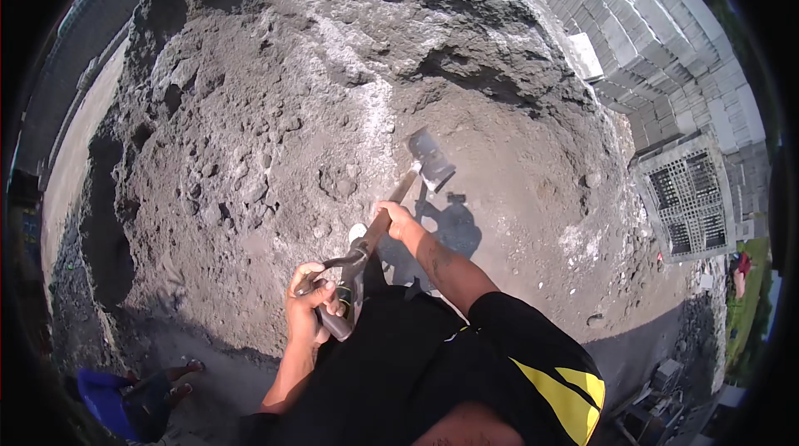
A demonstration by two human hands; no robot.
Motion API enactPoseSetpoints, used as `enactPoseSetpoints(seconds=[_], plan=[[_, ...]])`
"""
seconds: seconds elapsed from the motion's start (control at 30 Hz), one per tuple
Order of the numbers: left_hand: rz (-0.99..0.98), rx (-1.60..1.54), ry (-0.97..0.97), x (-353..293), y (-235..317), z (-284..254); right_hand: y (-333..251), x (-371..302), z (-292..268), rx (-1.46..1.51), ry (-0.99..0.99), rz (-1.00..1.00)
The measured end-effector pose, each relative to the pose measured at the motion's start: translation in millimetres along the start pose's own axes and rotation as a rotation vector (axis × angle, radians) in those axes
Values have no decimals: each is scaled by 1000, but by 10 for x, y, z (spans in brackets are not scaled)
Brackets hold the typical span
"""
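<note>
I hold a shovel (404, 185) slanting forward and a little to the right, its wooden shaft leading up to a metal blade (431, 161). My left hand (312, 303) is closed around the D-shaped grip at the near end. Farther along, my right hand (394, 219) wraps round the shaft. The blade is at the foot of a large mound of grey, lumpy sandy material (275, 88); whether it touches the ground I cannot tell. No load shows clearly on the blade.
Stacked grey concrete blocks (657, 55) stand at the right, with a grid-like crate or pallet (687, 196) nearby. Another person in blue (108, 403) is at the lower left. Dark equipment (653, 413) sits at the lower right. A pale ledge (83, 146) runs along the left.
</note>
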State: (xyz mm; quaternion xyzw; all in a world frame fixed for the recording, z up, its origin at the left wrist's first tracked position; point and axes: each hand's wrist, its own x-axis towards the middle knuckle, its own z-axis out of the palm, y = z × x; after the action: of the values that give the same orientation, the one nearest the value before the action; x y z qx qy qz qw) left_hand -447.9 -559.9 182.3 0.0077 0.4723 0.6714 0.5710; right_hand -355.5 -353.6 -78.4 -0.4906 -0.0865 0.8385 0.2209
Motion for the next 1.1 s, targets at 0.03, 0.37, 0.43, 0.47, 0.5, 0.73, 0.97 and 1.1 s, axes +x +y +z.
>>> enactPoseSetpoints(seconds=[0.03, 0.37, 0.43, 0.47, 0.5, 0.73, 0.97, 1.1], plan=[[18, -80, 48, 164, 40, -11, -97, 121, 204, -48, -11, -1], [144, -337, 204, 2918, -85, 706, -1279, 259, 1223, -1084, 5, -462], [258, -227, 165, 3087, -46, 839, -1579, -352, 1630, -1293, -11, -494], [409, 47, 206, 3086, -11, 1005, -1634, -451, 1640, -1282, 14, -504], [411, 49, 195, 3152, 65, 1047, -1635, -491, 1660, -1385, 56, -625], [449, 298, 36, 3404, 316, 1035, -1884, -504, 2080, -1358, -41, -993], [208, -121, 168, 4390, 376, 652, -1717, 706, 2137, -1357, 92, -1063], [208, 63, 246, 4559, 316, 186, -1371, 646, 2096, -1411, 113, -1156]])
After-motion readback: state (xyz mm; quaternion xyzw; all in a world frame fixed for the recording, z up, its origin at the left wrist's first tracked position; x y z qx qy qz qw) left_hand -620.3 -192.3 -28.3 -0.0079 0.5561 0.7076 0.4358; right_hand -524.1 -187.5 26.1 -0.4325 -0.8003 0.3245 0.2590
